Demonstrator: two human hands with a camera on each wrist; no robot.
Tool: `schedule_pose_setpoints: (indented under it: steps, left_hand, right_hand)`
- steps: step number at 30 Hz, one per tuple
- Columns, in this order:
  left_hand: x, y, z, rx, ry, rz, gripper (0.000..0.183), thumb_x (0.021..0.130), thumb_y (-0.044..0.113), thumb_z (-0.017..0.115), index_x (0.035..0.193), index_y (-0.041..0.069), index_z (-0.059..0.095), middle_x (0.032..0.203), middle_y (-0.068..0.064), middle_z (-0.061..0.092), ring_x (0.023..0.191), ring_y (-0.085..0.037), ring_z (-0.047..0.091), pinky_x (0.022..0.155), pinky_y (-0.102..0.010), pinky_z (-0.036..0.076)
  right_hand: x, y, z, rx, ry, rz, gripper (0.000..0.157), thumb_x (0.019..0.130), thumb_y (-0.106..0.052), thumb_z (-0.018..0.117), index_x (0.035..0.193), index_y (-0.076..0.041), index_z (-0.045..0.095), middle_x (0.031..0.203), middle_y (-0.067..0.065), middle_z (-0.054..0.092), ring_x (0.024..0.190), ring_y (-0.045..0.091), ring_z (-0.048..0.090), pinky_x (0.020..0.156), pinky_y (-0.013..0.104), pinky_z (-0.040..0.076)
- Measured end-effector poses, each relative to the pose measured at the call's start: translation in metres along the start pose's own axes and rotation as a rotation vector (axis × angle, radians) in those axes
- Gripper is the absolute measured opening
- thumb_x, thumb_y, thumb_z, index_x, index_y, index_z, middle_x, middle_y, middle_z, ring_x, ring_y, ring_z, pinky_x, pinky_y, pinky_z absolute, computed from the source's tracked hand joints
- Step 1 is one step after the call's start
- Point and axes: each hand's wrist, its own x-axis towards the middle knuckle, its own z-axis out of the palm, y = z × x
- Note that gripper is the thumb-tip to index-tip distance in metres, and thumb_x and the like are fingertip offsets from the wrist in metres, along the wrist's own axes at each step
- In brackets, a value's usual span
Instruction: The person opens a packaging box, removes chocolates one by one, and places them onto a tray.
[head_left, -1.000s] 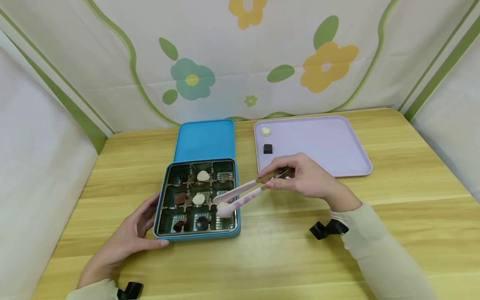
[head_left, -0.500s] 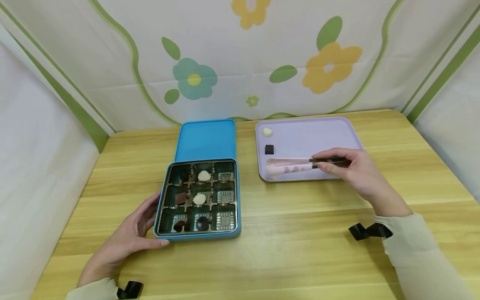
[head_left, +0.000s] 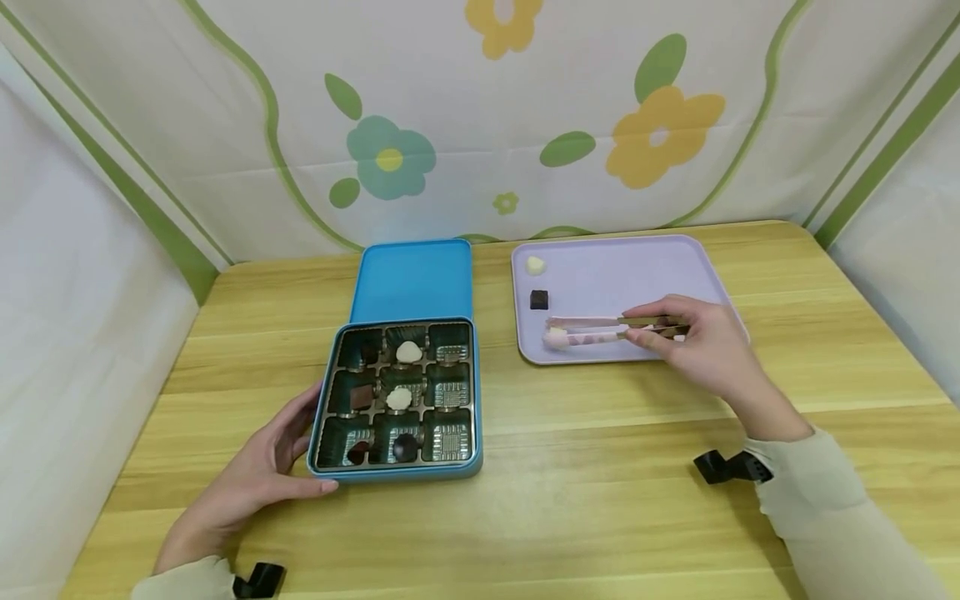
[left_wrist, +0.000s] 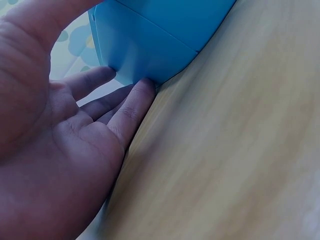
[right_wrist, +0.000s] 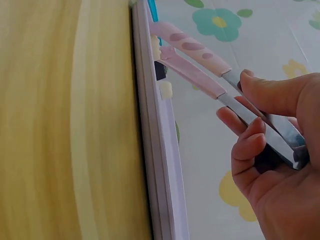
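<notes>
Right hand (head_left: 705, 340) grips tongs (head_left: 592, 339), a white chocolate (right_wrist: 156, 47) between their tips at eight o'clock on the tray (head_left: 637, 271); left hand (head_left: 258, 471), fingers extended, touches the tin (head_left: 450, 472). Uneven release could roll it; a swing could knock the dark one (head_left: 538, 299) towards eleven o'clock.

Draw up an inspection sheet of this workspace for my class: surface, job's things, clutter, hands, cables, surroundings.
Surface: wood-grain table.
Job's things: blue tin, six chocolates in its left and middle columns; blue lid behind; lilac tray with a white piece and a dark piece; tongs, pale piece at tips.
Clutter: nothing seen.
Hands: left hand touches the tin; right hand holds the tongs over the tray.
Cables: nothing seen.
Surroundings: flower-patterned cloth behind the table.
</notes>
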Motion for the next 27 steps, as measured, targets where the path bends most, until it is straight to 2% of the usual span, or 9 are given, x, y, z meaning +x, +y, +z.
schedule_pose_setpoints:
  steps: [9,19,27]
  left_hand:
    - [0.001,0.000,0.000,-0.007,-0.003,0.018,0.113,0.084,-0.006,0.085,0.174,0.017,0.021,0.175,-0.015,0.031,0.143,0.005,0.047,0.107,-0.011,0.046]
    - [0.001,0.000,-0.001,-0.003,-0.009,0.000,0.112,0.085,-0.005,0.085,0.174,0.020,0.021,0.175,-0.010,0.030,0.144,0.007,0.045,0.107,-0.010,0.046]
    - [0.001,0.001,0.000,-0.003,-0.016,0.023,0.111,0.085,-0.005,0.085,0.174,0.018,0.021,0.176,-0.009,0.030,0.145,0.006,0.044,0.108,-0.010,0.044]
  right_hand:
    - [-0.001,-0.007,0.010,-0.016,0.022,-0.082,0.019,0.094,-0.014,0.085,0.110,-0.022,0.085,0.101,-0.003,0.079,0.083,0.005,0.065,0.069,0.015,0.050]
    - [-0.001,-0.007,0.014,-0.001,0.003,-0.141,0.020,0.094,-0.012,0.084,0.112,-0.021,0.084,0.100,-0.003,0.078,0.084,0.006,0.063,0.073,0.013,0.050]
    - [-0.001,-0.006,0.015,0.001,-0.017,-0.108,0.020,0.096,-0.013,0.083,0.114,-0.021,0.084,0.102,-0.002,0.078,0.085,0.005,0.066,0.076,0.012,0.053]
